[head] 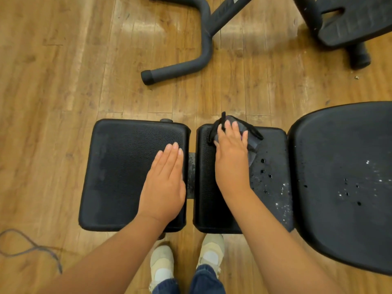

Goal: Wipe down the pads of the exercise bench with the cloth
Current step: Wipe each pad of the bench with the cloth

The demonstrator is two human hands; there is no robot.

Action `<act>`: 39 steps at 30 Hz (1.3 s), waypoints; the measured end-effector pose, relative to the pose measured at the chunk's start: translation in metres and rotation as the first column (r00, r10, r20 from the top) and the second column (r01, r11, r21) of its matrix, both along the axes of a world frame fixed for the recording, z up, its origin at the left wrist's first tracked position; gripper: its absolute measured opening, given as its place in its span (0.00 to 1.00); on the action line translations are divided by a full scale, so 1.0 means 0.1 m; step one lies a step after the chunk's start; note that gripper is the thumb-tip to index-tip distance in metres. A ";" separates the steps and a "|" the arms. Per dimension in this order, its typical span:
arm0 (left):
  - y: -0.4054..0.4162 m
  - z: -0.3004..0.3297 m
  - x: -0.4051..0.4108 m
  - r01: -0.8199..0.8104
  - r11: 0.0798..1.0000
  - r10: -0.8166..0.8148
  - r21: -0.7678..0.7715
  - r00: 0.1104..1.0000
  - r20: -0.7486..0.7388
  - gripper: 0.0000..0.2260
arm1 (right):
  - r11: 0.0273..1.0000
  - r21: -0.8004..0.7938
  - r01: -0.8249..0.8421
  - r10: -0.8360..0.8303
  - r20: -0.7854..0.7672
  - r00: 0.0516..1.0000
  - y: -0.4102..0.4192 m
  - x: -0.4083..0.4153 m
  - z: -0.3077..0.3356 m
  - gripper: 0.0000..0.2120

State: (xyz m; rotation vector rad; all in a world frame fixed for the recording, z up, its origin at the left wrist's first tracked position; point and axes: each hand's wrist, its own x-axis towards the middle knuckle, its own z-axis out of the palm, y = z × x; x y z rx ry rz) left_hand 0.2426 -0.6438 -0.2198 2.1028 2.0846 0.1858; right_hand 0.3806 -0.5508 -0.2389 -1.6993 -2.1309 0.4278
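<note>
The exercise bench has three black pads in a row: a left pad (118, 166), a middle pad (273, 183) and a large rounded right pad (339, 158). My left hand (165, 183) lies flat with straight fingers on the left pad's right side. My right hand (232, 153) presses a dark grey cloth (251, 141) with a black edge onto the far part of the middle pad. Its fingers are spread and mostly straight over the cloth. The middle pad's right half and the right pad show small holes, white specks and dust.
A black curved metal frame leg (191, 66) lies on the wooden floor beyond the bench. Another black machine base (350, 24) stands at the top right. A grey cord (31, 249) trails on the floor at the lower left. My shoes (186, 259) stand right against the bench.
</note>
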 end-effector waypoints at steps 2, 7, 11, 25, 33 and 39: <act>0.00 0.00 0.00 0.003 1.000 -0.003 0.001 1.000 -0.002 0.23 | 1.000 -0.005 -0.009 0.009 0.018 1.000 -0.21 0.06 -0.01 0.21; 0.00 0.00 0.00 0.008 1.000 -0.008 -0.006 1.000 -0.020 0.23 | 0.994 -0.028 -0.109 0.109 -0.007 0.994 -0.99 0.28 0.05 0.29; -0.01 0.02 0.00 0.008 1.000 -0.008 -0.020 1.000 -0.027 0.23 | 0.981 -0.057 -0.187 0.190 0.047 0.981 -1.56 0.50 0.02 0.26; 0.00 0.00 0.02 0.001 1.000 -0.001 -0.013 1.000 -0.031 0.24 | 0.995 -0.066 -0.081 0.081 -0.008 0.997 -1.30 0.61 0.09 0.22; 0.00 0.01 0.02 0.002 1.000 -0.002 -0.009 1.000 -0.030 0.24 | 1.000 -0.031 0.001 0.001 0.064 0.998 -0.38 0.43 0.02 0.20; -0.01 0.00 0.01 -0.004 1.000 0.004 -0.008 1.000 -0.020 0.24 | 1.000 -0.002 0.023 -0.023 0.038 0.999 -0.03 0.35 0.00 0.20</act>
